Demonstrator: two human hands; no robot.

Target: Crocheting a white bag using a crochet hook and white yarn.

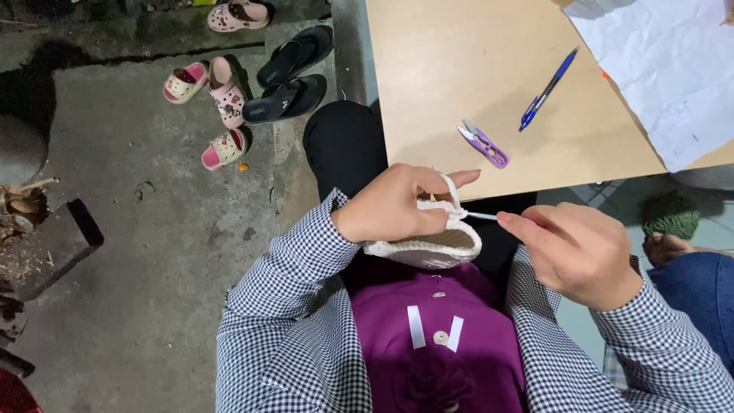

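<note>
Left hand (397,206) is closing around the upper edge of a small cream crocheted piece (432,248), with a strand of cream yarn (451,190) looping over its extended forefinger. Right hand (581,252) is pinching a thin crochet hook (482,216) between thumb and fingers, its other fingers curling inward; the hook's tip is meeting the crocheted piece at the point where the left-hand fingers are gripping it. The crocheted piece is hanging above the person's lap, in front of a purple garment with a white button, just below the near edge of the table.

Both forearms are wearing sleeves with a small black-and-white check. A pale wooden table (459,69) is occupying the upper middle of the view. Lying on it are purple thread snips (485,144) near its front edge, a blue pen (547,90) further back, and a sheet of white paper (673,69) at the right corner; the three are lying well apart from each other.

To the left, a grey concrete floor (145,252) is carrying several pink sandals (222,95) and a pair of black sandals (289,76) close together. A ball of green yarn (671,216) is sitting at the right, below the table edge, beside a knee in blue denim.
</note>
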